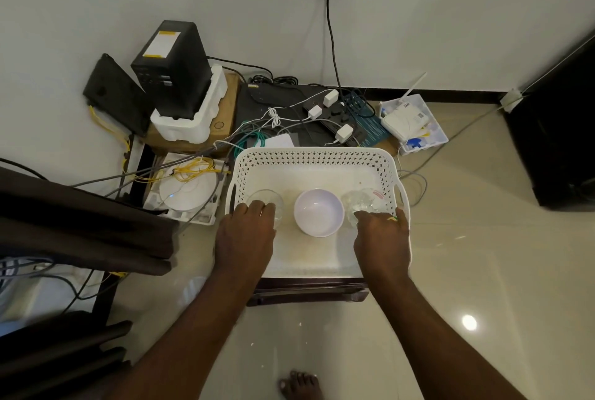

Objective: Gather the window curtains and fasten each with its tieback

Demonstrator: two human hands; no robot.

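Several dark folds of curtain (80, 225) bunch at the far left; fastened or not, I cannot tell. Both hands are busy in the white basket (315, 158) instead: left hand (246, 235) curled on the left glass (265, 198), right hand (383, 238) gripping the right glass (363, 200), white bowl (318, 213) between. No curtain step is in hand; next, release, turn left.

We see our two bare forearms (180, 328), left hand (246, 232), right hand (383, 235) with a small yellow-green band (392, 218) on one finger, and a bare foot (301, 385).
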